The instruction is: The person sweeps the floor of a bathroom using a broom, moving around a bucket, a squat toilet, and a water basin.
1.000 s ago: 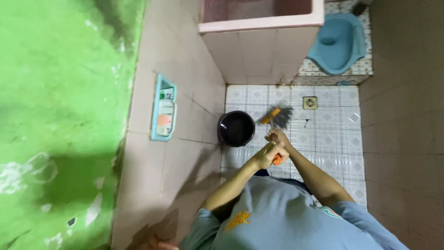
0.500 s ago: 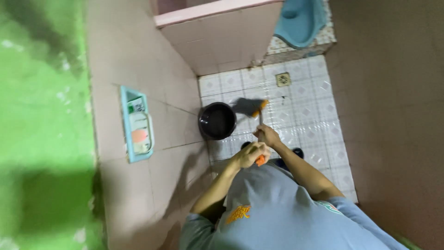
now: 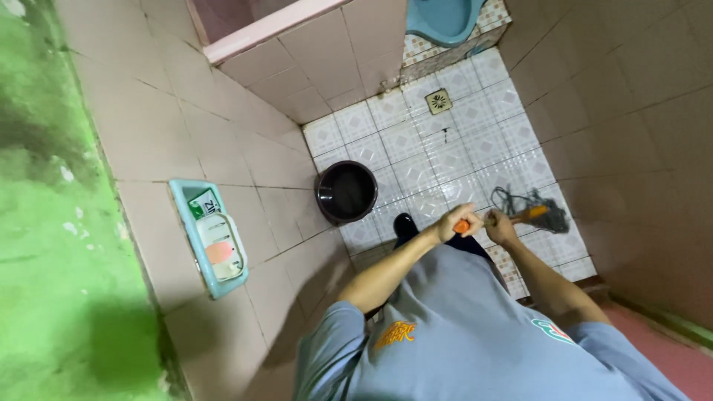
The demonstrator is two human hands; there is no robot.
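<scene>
I am looking down at both hands closed around one long brush handle. My left hand (image 3: 450, 223) is gripping the orange end of the brush (image 3: 531, 213), and my right hand (image 3: 499, 225) is wrapped around the handle just beside it, further along. The dark bristle head is lying on the white floor tiles (image 3: 416, 145), near the brown wall on the right side. A black bucket (image 3: 346, 192) is standing on the floor to the left, well apart from the brush. A blue soap holder (image 3: 210, 236) is hanging on the pink wall.
</scene>
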